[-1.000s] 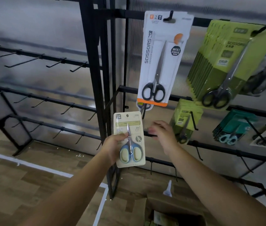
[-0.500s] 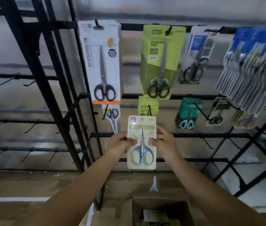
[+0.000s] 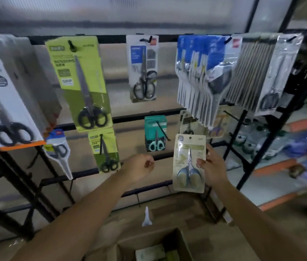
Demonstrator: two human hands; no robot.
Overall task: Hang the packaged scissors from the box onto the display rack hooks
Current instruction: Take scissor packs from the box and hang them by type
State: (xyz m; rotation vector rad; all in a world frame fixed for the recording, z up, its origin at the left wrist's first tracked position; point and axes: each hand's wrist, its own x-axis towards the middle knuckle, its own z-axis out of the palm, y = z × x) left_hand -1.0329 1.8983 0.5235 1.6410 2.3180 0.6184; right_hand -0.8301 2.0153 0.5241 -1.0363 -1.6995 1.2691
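- Right hand gripping a beige scissors pack by its right edge, thumb across the front, fingers behind the card.
- Pack held upright in front of the black display rack, just right of a teal scissors stack on a middle hook; not yet on any hook, hang hole at the top free.
- Small blue-handled scissors visible under the pack's clear blister, tips pointing up.
- Left hand loosely curled, holding nothing, hovering close to a middle rack bar, apart from the pack.
- Cardboard box open on the floor below, between the forearms; contents too blurred to tell.
- Hanging on the upper bar, left to right: a white pack with black-handled scissors, a green pack, a single white-and-blue pack, a thick row of blue-topped packs and a row of clear packs.
- Lower down, a small green pack and a clear pack at the left.
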